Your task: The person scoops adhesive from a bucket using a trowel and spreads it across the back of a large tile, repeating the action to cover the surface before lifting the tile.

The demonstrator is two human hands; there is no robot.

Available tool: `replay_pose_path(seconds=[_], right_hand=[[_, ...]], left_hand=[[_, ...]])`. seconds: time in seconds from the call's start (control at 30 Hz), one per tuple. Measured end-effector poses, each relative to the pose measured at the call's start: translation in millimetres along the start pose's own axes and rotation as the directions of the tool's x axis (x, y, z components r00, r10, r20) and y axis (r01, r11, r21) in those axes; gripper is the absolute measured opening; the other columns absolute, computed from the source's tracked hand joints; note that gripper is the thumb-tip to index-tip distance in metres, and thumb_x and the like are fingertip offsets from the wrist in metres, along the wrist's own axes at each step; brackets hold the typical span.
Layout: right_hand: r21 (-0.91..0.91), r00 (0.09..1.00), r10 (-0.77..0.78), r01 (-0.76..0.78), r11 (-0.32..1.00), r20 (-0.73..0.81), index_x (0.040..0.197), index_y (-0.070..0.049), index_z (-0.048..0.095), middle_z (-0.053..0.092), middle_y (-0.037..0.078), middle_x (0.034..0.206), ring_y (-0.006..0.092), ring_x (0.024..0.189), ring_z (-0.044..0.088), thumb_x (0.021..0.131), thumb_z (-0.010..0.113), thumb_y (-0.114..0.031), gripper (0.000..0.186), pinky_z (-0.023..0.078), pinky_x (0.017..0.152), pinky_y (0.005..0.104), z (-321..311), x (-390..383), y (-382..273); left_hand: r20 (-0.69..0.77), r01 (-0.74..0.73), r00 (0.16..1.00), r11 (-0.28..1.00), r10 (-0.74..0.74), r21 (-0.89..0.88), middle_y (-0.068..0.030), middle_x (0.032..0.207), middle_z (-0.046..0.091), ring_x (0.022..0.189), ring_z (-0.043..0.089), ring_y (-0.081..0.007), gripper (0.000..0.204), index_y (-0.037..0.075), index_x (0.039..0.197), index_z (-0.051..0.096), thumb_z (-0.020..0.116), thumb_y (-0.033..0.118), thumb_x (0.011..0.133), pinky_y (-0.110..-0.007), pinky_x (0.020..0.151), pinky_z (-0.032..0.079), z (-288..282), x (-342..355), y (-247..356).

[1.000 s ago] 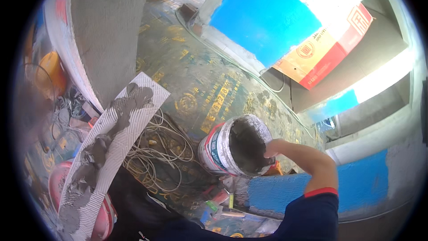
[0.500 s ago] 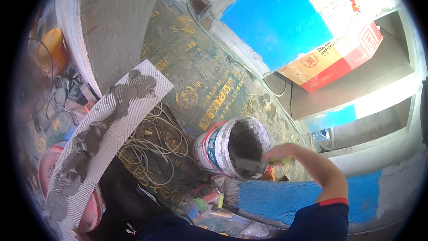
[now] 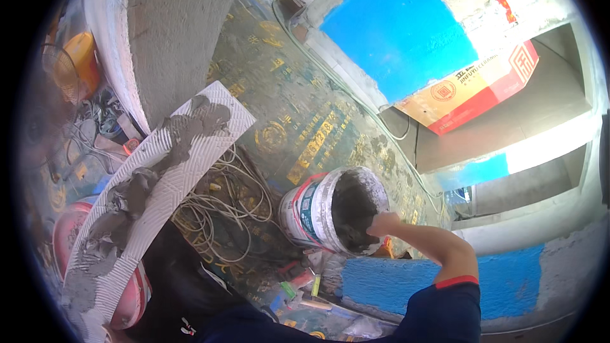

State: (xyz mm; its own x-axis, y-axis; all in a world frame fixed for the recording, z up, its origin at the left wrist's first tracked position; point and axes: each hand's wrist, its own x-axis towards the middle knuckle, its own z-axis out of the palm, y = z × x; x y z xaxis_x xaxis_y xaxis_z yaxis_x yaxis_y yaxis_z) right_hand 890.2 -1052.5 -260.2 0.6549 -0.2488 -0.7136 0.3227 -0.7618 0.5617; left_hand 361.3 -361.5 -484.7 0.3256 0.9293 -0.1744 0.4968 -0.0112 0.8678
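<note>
The right hand (image 3: 384, 223) is at the right of the white bucket's (image 3: 302, 211) mouth, its fingers curled, though I can't tell from here whether that grip is grasping anything; grey mortar (image 3: 351, 203) sits inside the bucket. Left of it lies tangled cable (image 3: 213, 219) on the floor (image 3: 264, 82); farther left, a long ridged slab (image 3: 166, 198) slants over a pink bucket (image 3: 130, 302), more mortar smeared along it.

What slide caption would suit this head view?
Right hand at the rim of a white plastic bucket, a ridged tile streaked with grey mortar farther left.
</note>
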Motion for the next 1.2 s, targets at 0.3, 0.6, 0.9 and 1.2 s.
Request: replay_pose_path(seconds=[0.3, 0.6, 0.9, 1.2], right_hand=[[0.604, 0.942, -0.328, 0.302, 0.737, -0.07, 0.078, -0.004, 0.07, 0.064, 0.011, 0.069, 0.0243, 0.063, 0.062, 0.081, 0.056, -0.045, 0.043, 0.049, 0.058, 0.0378, 74, 43, 29], [0.518, 0.99, 0.03, -0.097, 0.85, 0.137, 0.083, -0.002, 0.071, 0.071, 0.016, 0.092, 0.0308, 0.078, 0.069, 0.079, 0.053, -0.046, 0.047, 0.053, 0.074, 0.04, 26, 8, -11], [0.675, 0.983, 0.175, -0.09, 0.732, -0.058, 0.08, 0.006, 0.07, 0.068, 0.023, 0.077, 0.0355, 0.076, 0.069, 0.082, 0.053, -0.049, 0.057, 0.053, 0.07, 0.0422, 42, 23, -48], [0.847, 0.978, 0.192, -0.029, 0.532, -0.087, 0.076, 0.009, 0.068, 0.066, 0.022, 0.07, 0.0338, 0.071, 0.068, 0.077, 0.057, -0.044, 0.054, 0.052, 0.068, 0.0405, 52, 24, -62]], left_hand=[[0.011, -0.017, 1.0, 1.0, 0.017, 0.003, -0.0203, 0.118, 0.06, 0.107, 0.058, -0.0315, 0.04, -0.003, 0.123, 0.056, 0.062, 0.022, 0.092, -0.04, 0.094, 0.047, 9, 10, -1], [0.004, -0.036, 0.999, 0.999, 0.036, 0.023, -0.021, 0.117, 0.061, 0.106, 0.059, -0.0328, 0.039, -0.002, 0.122, 0.057, 0.064, 0.02, 0.091, -0.041, 0.093, 0.048, 8, 14, 5], [-0.019, -0.055, 0.998, 0.998, 0.056, 0.039, -0.0217, 0.116, 0.062, 0.105, 0.059, -0.0341, 0.037, -0.001, 0.121, 0.059, 0.065, 0.018, 0.09, -0.042, 0.092, 0.049, -10, 5, -15], [0.034, -0.001, 0.999, 0.998, 0.004, -0.061, -0.0202, 0.118, 0.06, 0.108, 0.057, -0.0295, 0.039, -0.006, 0.122, 0.056, 0.056, 0.022, 0.095, -0.04, 0.095, 0.045, -13, -3, -5]])
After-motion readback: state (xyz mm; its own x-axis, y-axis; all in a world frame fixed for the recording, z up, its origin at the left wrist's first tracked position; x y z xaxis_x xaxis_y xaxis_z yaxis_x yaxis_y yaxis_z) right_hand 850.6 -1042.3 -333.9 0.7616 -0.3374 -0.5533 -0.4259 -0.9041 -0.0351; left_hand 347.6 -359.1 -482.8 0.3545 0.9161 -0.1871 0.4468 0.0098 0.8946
